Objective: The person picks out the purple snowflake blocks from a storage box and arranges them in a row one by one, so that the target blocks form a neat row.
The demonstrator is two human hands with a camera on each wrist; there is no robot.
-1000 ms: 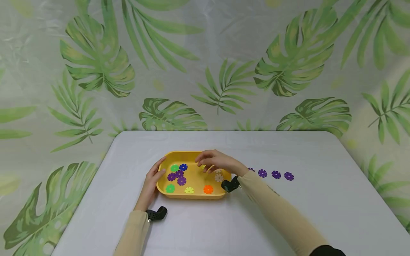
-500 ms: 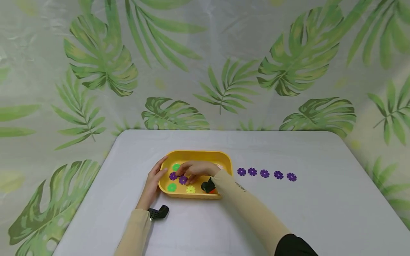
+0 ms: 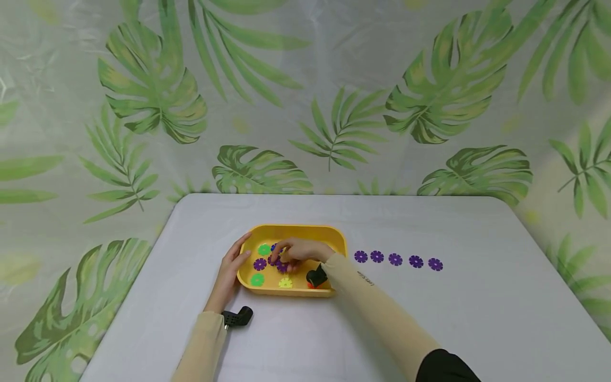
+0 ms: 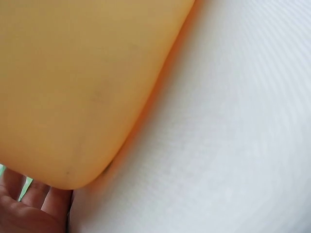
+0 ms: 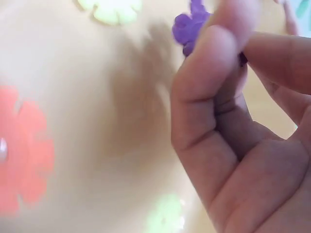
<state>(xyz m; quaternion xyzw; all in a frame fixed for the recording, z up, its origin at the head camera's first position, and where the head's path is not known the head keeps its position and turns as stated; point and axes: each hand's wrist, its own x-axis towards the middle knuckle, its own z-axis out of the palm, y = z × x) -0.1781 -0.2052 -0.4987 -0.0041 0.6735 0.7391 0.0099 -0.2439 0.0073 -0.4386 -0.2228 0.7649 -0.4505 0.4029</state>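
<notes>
A shallow yellow tray (image 3: 305, 291) lies on the table with flower-shaped plastic discs in it. At its left end my left hand (image 3: 225, 278) grips the rim, the thumb on the near side; the left wrist view shows the tray's outer wall (image 4: 87, 87) and fingers behind it. Inside the tray my right hand (image 3: 305, 250) pinches a purple flower disc (image 5: 187, 29) between thumb and fingertips, its shadow falling on the tray floor. Another purple disc (image 3: 260, 264), two green discs and a yellow disc (image 3: 285, 283) lie around it. Below the right wrist, an orange disc (image 5: 29, 150) is partly covered.
Right of the tray, several purple discs (image 3: 395, 259) lie in a row on the white table (image 3: 305, 339). A leaf-patterned curtain (image 3: 267, 95) hangs behind the table. Black cameras are strapped to both wrists, the left one (image 3: 238, 317) beside the tray's near edge.
My right hand has moved left across the tray to the purple discs, then slightly back right, now with one pinched. The left hand keeps its grip on the tray.
</notes>
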